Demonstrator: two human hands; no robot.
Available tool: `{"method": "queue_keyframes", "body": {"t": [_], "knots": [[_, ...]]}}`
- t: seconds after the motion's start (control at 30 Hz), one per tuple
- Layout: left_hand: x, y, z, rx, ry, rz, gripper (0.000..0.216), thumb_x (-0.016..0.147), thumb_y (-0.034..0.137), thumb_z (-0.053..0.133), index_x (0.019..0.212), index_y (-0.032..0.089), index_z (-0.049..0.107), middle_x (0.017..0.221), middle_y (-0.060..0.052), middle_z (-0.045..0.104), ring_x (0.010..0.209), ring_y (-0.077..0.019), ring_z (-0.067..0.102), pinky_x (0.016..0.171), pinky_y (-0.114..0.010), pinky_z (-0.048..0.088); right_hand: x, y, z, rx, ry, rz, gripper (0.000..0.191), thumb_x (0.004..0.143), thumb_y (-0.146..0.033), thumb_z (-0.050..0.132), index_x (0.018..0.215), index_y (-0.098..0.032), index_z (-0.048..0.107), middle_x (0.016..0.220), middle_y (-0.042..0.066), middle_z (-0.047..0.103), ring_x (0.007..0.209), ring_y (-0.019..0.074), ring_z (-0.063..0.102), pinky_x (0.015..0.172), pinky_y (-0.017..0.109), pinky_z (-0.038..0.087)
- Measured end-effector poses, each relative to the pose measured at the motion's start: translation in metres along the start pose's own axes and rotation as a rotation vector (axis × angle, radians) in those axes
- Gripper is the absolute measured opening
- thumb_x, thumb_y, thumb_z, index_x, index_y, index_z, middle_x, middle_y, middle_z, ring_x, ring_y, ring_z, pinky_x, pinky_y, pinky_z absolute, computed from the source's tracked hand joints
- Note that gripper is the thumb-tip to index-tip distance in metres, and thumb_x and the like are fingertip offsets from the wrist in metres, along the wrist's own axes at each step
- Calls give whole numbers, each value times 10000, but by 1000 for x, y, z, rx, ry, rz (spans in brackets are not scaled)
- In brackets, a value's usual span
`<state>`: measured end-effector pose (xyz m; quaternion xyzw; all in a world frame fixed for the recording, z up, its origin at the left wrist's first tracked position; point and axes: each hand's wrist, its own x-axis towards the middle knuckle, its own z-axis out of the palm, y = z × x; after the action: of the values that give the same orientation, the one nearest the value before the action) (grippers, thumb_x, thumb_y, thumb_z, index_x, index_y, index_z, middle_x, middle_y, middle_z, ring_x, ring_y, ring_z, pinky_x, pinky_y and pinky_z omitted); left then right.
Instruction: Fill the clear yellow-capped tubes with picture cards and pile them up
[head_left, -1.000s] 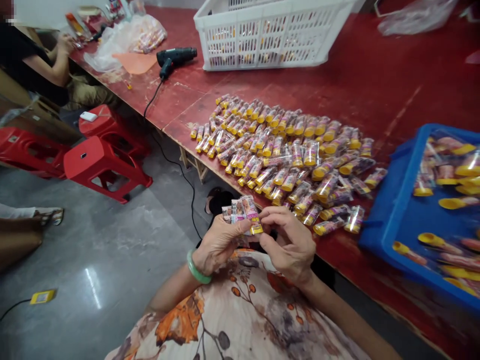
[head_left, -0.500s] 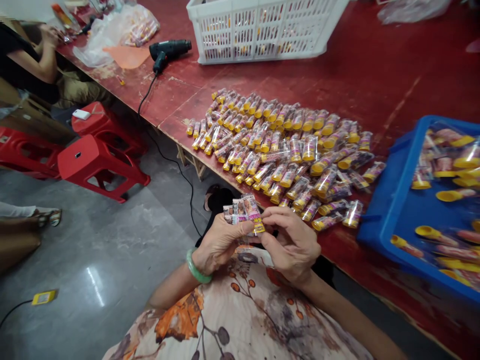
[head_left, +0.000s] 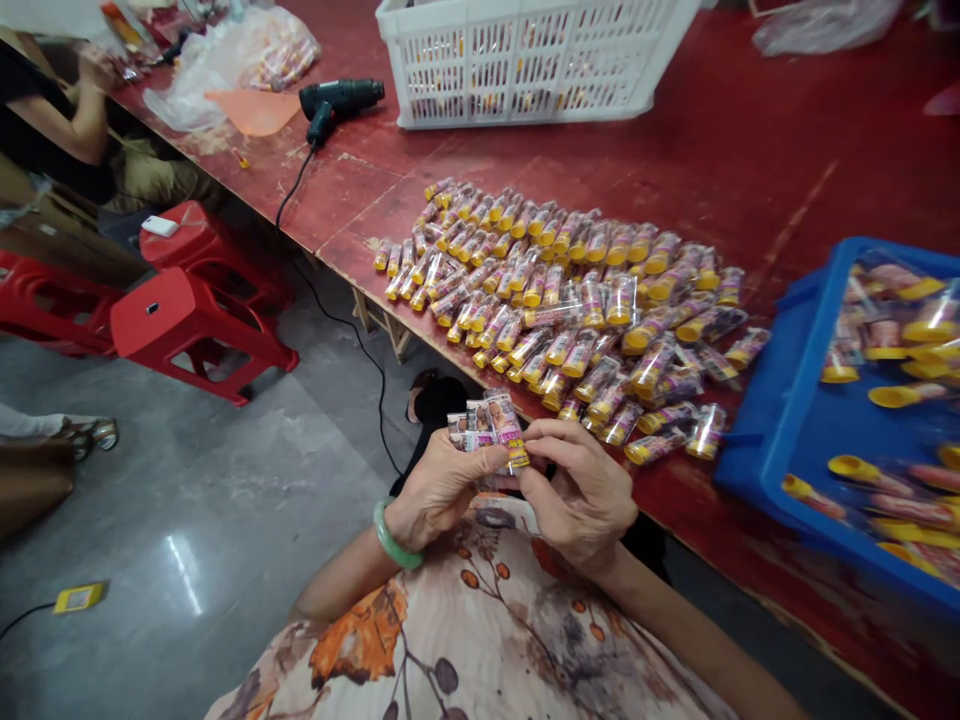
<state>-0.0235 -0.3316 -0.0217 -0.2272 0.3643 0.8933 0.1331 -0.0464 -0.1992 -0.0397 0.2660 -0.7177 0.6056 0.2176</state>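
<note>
My left hand (head_left: 442,478), with a green bangle on the wrist, holds a fanned stack of small printed plastic sleeves (head_left: 501,425) just off the table's edge. Its thumb presses across the lower part of the stack. My right hand (head_left: 581,490) is at the right side of the same sleeves, thumb and fingers bent in a pinch at the edge of the front one. Beyond both hands, a heap of clear-wrapped tubes with yellow ends (head_left: 555,290) lies in rough rows on the red table (head_left: 750,150).
A blue crate (head_left: 795,360) with similar yellow-ended pieces stands at the right. At the back are a white slotted basket (head_left: 525,65) and a heat gun (head_left: 337,105) with a trailing cord. Red stools (head_left: 202,330) and a seated person (head_left: 67,130) are at the left.
The view has shifted very slightly. Both hands keep nearly the same pose on the sleeves, and the heap on the table looks unchanged.
</note>
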Motion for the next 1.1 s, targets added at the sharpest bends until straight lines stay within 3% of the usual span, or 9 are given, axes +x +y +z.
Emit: {"method": "queue_keyframes", "body": {"t": [0.27, 0.4, 0.47, 0.53, 0.6, 0.73, 0.9, 1.0, 1.1], "knots": [[2, 0, -6, -9, -18, -6, 423, 530, 243, 903, 897, 128, 726, 817, -44, 713, 690, -142, 642, 653, -257, 530, -2, 0, 1, -70, -25, -26, 330, 726, 10, 586, 985, -192, 617, 945, 72, 612, 802, 179, 625, 625, 294, 522], [7, 5, -10, 44, -59, -23, 429, 541, 270, 899, 901, 108, 730, 806, -64, 711, 699, -149, 653, 684, -254, 525, 12, -2, -12, -170, -200, -15, 400, 740, -76, 644, 1121, -169, 565, 1072, 115, 595, 791, 176, 606, 627, 303, 526], [10, 8, -12, 102, -93, -48, 457, 539, 281, 899, 924, 102, 730, 809, -72, 708, 689, -156, 655, 692, -272, 530, 22, -2, -21, -237, -344, -25, 546, 739, -153, 683, 1253, -152, 501, 1222, 164, 550, 982, 248, 605, 784, 389, 547], [12, 11, -13, 152, -123, -52, 464, 528, 276, 902, 922, 101, 729, 808, -69, 699, 675, -149, 645, 695, -276, 530, 31, -2, -28, -274, -462, -59, 642, 740, -199, 692, 1331, -153, 446, 1304, 172, 517, 1186, 308, 524, 970, 484, 478], [14, 13, -13, 180, -150, -48, 434, 517, 265, 905, 876, 98, 727, 782, -57, 684, 654, -132, 629, 684, -261, 527, 36, -1, -31, -286, -520, -90, 641, 748, -196, 674, 1343, -166, 439, 1305, 154, 528, 1242, 308, 489, 1047, 507, 417], [18, 14, -12, 183, -199, -84, 392, 525, 272, 901, 826, 103, 714, 724, -41, 674, 593, -130, 628, 611, -254, 542, 42, 1, -29, -307, -514, -103, 599, 752, -177, 647, 1321, -175, 460, 1254, 134, 558, 1191, 279, 527, 1017, 464, 448], [25, 20, -14, 127, -231, -122, 478, 615, 422, 846, 902, 66, 708, 782, -117, 716, 635, -186, 682, 576, -263, 570, 62, 12, -32, -321, -523, -75, 592, 716, -162, 644, 1289, -176, 494, 1231, 119, 578, 1184, 273, 537, 1016, 438, 450], [31, 24, -18, 50, -117, -121, 379, 767, 387, 741, 925, 45, 695, 785, -131, 718, 657, -194, 698, 590, -263, 580, 94, 34, -39, -359, -508, -65, 530, 728, -212, 653, 1242, -183, 530, 1161, 107, 614, 1061, 259, 599, 896, 403, 511], [37, 27, -26, -60, 55, -115, 202, 851, 236, 643, 892, 42, 679, 782, -129, 719, 671, -201, 707, 603, -283, 592, 141, 70, -33, -485, -447, -70, 505, 718, -299, 664, 1196, -169, 564, 1089, 108, 642, 924, 254, 623, 769, 384, 528]]}}
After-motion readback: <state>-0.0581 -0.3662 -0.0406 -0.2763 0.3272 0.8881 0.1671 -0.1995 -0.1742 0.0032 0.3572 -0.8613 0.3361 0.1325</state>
